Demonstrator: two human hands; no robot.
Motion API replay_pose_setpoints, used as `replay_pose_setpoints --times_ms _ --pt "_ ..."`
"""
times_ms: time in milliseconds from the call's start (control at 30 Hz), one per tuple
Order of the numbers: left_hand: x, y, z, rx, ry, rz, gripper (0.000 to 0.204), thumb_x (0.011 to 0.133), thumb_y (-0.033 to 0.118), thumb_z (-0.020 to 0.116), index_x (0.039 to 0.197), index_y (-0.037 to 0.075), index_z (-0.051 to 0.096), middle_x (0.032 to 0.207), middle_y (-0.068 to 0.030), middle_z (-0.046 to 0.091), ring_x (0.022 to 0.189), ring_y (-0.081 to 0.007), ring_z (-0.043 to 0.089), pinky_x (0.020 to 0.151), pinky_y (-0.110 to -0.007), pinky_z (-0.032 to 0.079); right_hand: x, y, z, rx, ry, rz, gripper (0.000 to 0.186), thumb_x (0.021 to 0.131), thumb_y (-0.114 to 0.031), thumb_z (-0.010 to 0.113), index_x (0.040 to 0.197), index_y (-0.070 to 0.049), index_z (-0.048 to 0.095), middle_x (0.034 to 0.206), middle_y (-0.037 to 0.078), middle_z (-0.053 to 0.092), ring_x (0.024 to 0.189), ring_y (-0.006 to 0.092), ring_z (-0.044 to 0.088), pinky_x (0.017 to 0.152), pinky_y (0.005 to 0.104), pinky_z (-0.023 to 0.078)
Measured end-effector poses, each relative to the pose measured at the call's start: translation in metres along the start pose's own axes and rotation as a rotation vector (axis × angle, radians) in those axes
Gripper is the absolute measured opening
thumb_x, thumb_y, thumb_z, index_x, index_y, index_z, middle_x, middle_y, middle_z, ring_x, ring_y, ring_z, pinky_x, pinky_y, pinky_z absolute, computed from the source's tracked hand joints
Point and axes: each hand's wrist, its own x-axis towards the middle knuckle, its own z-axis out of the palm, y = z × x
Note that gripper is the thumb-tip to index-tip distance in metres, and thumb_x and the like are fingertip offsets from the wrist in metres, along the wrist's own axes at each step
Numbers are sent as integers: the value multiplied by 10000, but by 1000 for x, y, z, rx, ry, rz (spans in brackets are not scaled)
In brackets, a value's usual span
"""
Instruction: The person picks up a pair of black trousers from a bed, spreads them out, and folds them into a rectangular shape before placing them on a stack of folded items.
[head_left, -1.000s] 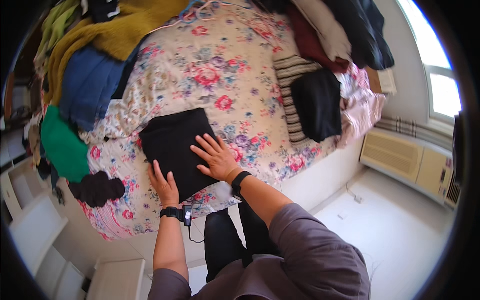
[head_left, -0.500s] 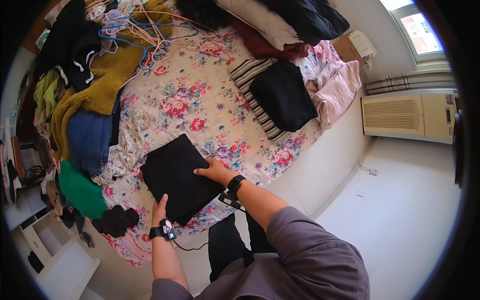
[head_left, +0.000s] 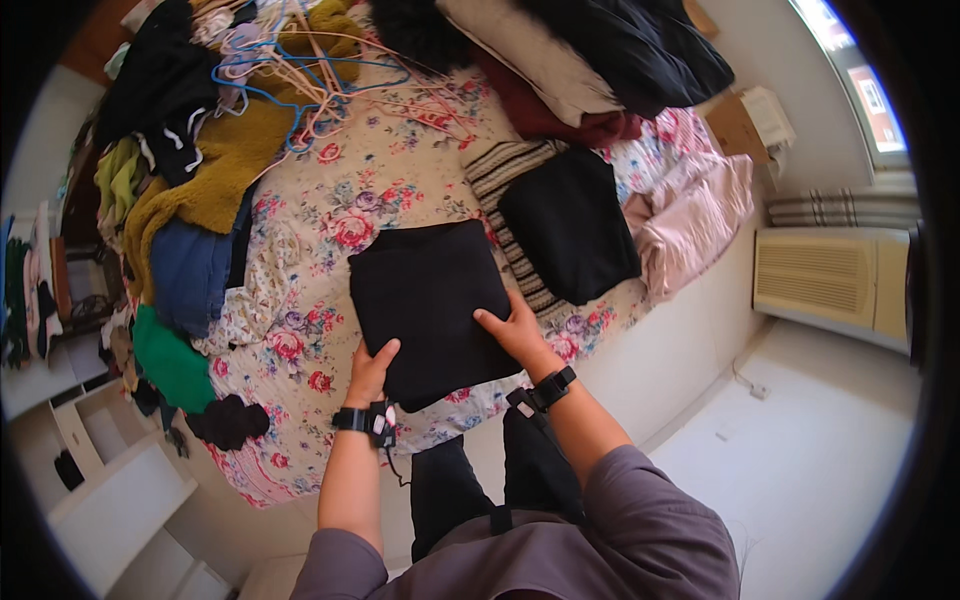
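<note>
A folded black garment [head_left: 430, 300], squarish and flat, is held between my two hands over the near edge of the bed. My left hand [head_left: 372, 372] grips its lower left edge, thumb on top and the other fingers hidden underneath. At its right edge my right hand [head_left: 517, 330] holds it the same way, thumb on top. Just right of it lie another folded black garment [head_left: 570, 225] and, under that, a black-and-cream striped knit [head_left: 490, 180]. I cannot tell what kind of garment the held one is.
The floral bedsheet [head_left: 330, 200] covers the bed. A mustard fleece [head_left: 220, 160], blue jeans [head_left: 190, 275] and green cloth [head_left: 170, 360] are piled at left. Tangled hangers [head_left: 320, 85] lie at the back. A pink garment [head_left: 695, 225] sits at the bed's right edge, near a beige air conditioner [head_left: 830, 275].
Both hands have carried the folded black garment to the right and farther up the bed, closer to the other folded black garment. It has also turned somewhat. The view has shifted slightly.
</note>
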Motion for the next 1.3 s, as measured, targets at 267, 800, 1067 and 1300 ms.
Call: replay_pose_setpoints --times_ms 267,800,1067,1300 --pt "69 -64 35 220 180 -92 691 865 372 783 1387 -2 528 1291 -108 633 1164 -217 597 1004 -342 470 61 16 -45 -550 126 -237 742 789 -265 811 1363 53 463 1183 295 645 1103 425 640 947 432 515" --pt "10 76 231 -126 -25 134 660 878 140 750 1442 2 439 1390 -97 550 1247 -205 537 1091 -343 396 23 -126 -197 -213 122 -299 713 770 -208 840 1349 20 491 1186 186 632 1135 253 607 975 349 478" --pt "41 70 328 -76 -247 137 632 872 176 775 1397 -2 472 1339 -87 573 1206 -191 544 1066 -336 409 7 -155 -302 99 104 -38 671 810 -166 790 1380 33 497 1252 135 637 1147 220 613 1007 341 475" --pt "81 90 354 224 -478 11 664 841 220 806 1372 -19 488 1281 -96 609 1160 -186 570 1036 -333 437 -13 -85 -345 503 -87 142 690 885 -291 748 1438 16 472 1347 119 601 1229 240 576 1080 349 427"
